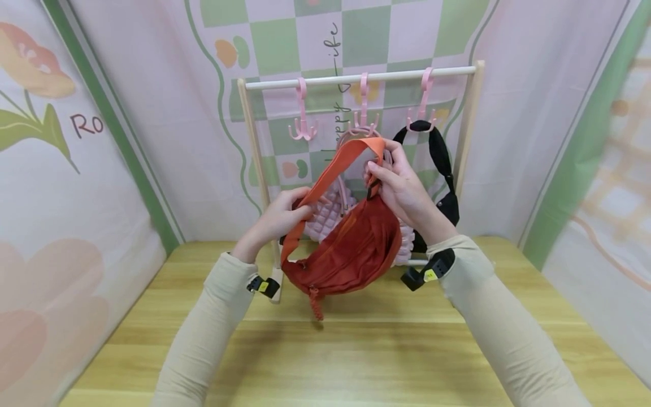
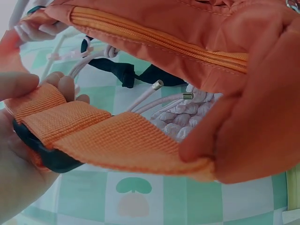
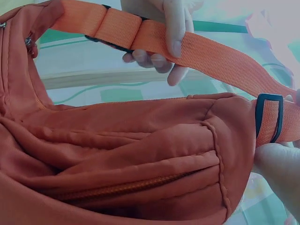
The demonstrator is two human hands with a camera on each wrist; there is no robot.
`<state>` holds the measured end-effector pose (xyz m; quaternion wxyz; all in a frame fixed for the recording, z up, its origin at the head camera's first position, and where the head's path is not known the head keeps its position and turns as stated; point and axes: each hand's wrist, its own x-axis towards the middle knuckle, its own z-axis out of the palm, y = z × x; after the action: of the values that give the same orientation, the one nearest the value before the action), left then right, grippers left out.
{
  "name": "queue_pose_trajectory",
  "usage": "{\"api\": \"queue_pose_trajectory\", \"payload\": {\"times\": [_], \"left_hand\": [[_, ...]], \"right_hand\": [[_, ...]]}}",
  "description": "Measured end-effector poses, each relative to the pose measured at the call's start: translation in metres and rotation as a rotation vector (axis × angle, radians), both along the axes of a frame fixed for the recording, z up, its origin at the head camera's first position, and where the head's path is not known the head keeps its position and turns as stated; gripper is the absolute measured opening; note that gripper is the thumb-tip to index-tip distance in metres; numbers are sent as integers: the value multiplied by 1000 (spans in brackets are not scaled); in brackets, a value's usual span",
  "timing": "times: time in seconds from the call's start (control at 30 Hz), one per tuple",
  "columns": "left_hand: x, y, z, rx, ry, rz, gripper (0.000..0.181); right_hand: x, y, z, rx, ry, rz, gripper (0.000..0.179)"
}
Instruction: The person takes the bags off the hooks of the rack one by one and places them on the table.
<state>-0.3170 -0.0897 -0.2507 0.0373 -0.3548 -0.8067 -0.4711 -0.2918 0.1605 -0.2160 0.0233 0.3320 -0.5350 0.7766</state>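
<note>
A rust-red waist bag (image 1: 351, 249) with an orange strap (image 1: 330, 175) hangs between both hands, in front of a rack. My left hand (image 1: 285, 215) pinches the strap on its left side, close to a black buckle (image 2: 51, 154) in the left wrist view. Higher up, my right hand (image 1: 404, 183) grips the strap's upper right end, near another black buckle (image 3: 269, 117). A braided zip pull (image 1: 316, 304) dangles from the bag's lower left. Behind it, partly hidden, a pale pink quilted bag (image 1: 325, 217) hangs from the middle pink hook (image 1: 363, 104).
The rack has wooden posts (image 1: 252, 141) and a white rail (image 1: 330, 81). Its left pink hook (image 1: 303, 113) carries nothing. A black bag (image 1: 442, 158) hangs on the right pink hook (image 1: 424, 102). Under everything lies a wood-grain tabletop (image 1: 325, 362), with printed curtains (image 1: 122, 141) around it.
</note>
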Motion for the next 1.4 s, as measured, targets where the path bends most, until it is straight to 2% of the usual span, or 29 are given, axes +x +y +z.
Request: {"api": "queue_pose_trajectory", "payload": {"times": [0.43, 0.93, 1.4], "left_hand": [[1, -6, 5, 26, 35, 32, 19], [4, -20, 10, 36, 2, 60, 18], [6, -29, 9, 62, -6, 122, 21]], "right_hand": [[1, 7, -9, 28, -34, -6, 32], [1, 13, -21, 80, -56, -18, 31], [2, 18, -34, 143, -75, -29, 23]]}}
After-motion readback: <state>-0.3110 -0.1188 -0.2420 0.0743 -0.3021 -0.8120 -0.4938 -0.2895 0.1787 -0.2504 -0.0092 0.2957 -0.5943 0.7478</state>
